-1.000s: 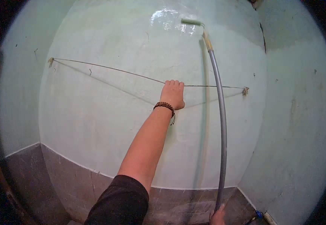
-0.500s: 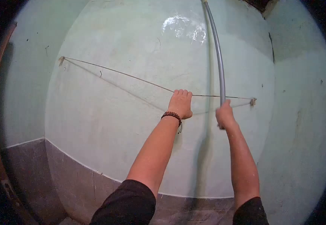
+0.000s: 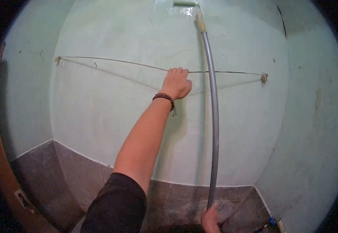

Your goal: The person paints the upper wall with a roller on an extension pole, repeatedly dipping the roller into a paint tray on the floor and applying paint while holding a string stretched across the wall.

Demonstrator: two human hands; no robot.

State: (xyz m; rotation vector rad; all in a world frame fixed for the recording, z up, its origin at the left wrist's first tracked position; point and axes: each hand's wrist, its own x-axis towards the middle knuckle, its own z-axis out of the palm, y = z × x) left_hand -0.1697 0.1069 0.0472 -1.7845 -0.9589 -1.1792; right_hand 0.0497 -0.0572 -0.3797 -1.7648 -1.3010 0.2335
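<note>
Right hand [image 3: 211, 219] cut off below

Head camera faces the green wall [image 3: 99, 116] closely, angled slightly down.

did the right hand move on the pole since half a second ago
Yes. The right hand has dropped from beside the string strung across the wall to the lower end of the grey pole, down by the grey wall base.
</note>
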